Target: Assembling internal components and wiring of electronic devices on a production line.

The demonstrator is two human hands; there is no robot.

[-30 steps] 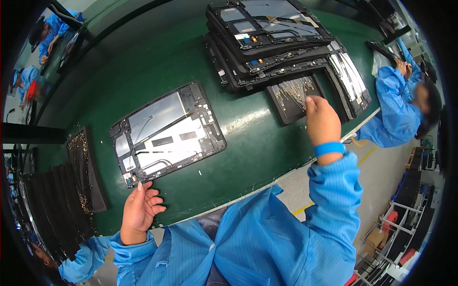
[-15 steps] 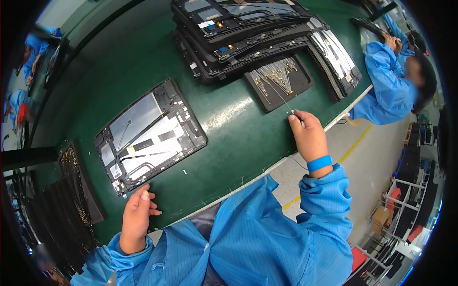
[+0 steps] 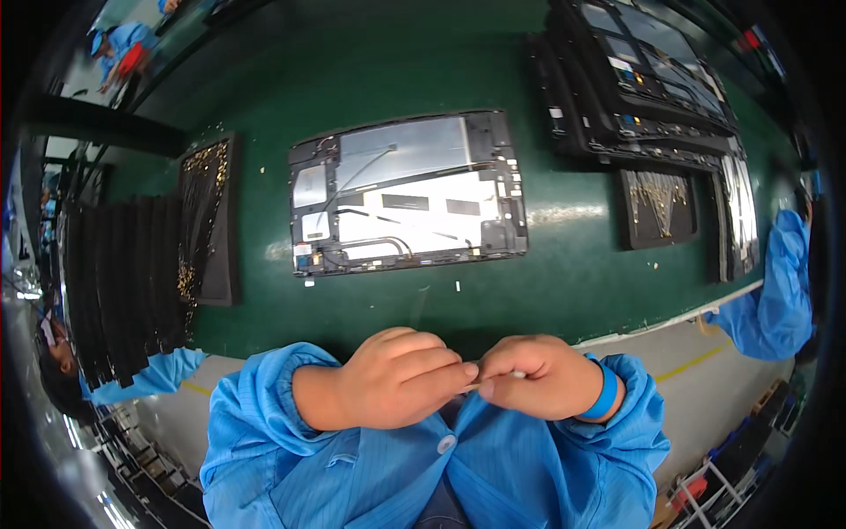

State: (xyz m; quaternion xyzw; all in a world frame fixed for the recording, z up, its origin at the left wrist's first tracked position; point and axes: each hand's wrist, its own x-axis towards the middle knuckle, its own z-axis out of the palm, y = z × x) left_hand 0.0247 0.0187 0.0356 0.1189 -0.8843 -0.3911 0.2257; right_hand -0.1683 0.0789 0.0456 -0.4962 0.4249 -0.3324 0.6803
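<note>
In front of my chest, my left hand (image 3: 405,375) and my right hand (image 3: 542,375) meet at the fingertips. Both are closed in a pinch on a thin pale cable, mostly hidden by my fingers. A small whitish bit shows beside my right thumb. Beyond my hands an opened tablet-like device (image 3: 410,189) lies on the green table, its silvery plates, black cables and dark frame facing up. Neither hand touches it. Right of it, a black tray (image 3: 665,236) holds several thin cables with gold-coloured ends.
A stack of similar opened devices (image 3: 630,132) stands at the far right. On the left lie a dark tray (image 3: 217,264) of black cables with gold tips and a row of black strips (image 3: 128,282). Small white scraps dot the green table (image 3: 379,70). Co-workers in blue are at both sides.
My right hand has come from beside the cable tray to my chest with the thin cable. My left hand has moved right to meet it. The view has turned, with the device now near the middle.
</note>
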